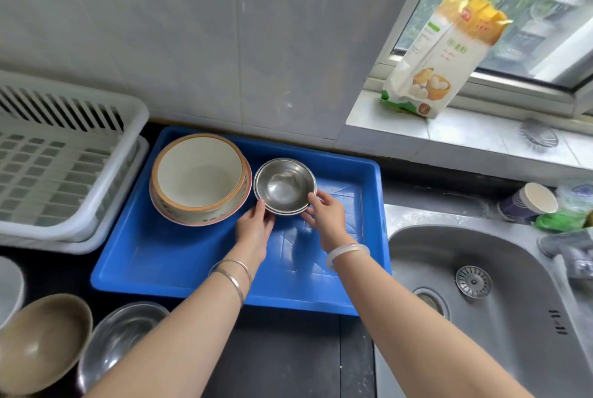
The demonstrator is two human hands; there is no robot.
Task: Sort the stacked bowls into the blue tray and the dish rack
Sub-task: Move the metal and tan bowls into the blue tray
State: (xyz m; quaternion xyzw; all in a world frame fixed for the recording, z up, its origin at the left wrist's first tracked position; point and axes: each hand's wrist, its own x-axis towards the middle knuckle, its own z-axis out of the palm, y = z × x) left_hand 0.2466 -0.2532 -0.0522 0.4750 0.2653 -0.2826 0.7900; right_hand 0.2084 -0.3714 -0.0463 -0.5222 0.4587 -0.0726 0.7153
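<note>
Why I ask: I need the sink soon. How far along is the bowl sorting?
Done: the large ceramic bowls sit in the blue tray. In hand: the left hand and right hand hold the small steel bowls, nested, in the tray beside them. Left: the dish rack shows no bowls, and a brown bowl and a steel bowl stand on the counter.

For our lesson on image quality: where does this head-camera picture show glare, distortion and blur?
Head view: daylight glints inside the steel bowls; the wide lens bows the dish rack and blue tray edges; the brown bowl at lower left looks soft.
</note>
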